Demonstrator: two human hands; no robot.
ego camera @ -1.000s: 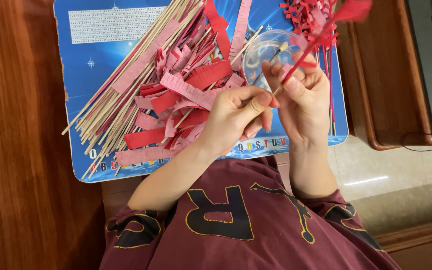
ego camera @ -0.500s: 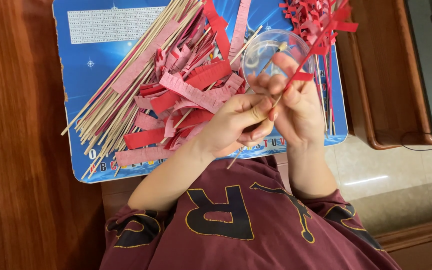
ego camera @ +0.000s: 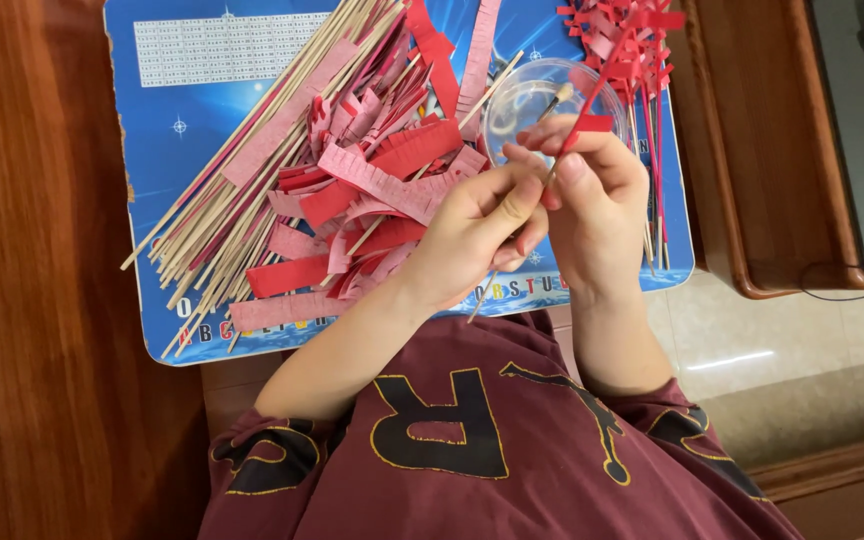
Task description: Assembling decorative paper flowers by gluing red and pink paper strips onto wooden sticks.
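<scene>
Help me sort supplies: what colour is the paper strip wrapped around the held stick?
Red paper strip, head view.

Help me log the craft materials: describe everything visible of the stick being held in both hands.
The stick is thin, pale, wood-like, slanting from lower left to upper right. Its upper part is wrapped in fringed red paper. The left hand and right hand pinch its middle; its bare lower end pokes out below them, above the blue mat.

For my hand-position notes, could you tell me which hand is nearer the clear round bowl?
Right. The right hand lies just below the clear round bowl; the left hand sits lower, over the red strips.
</scene>
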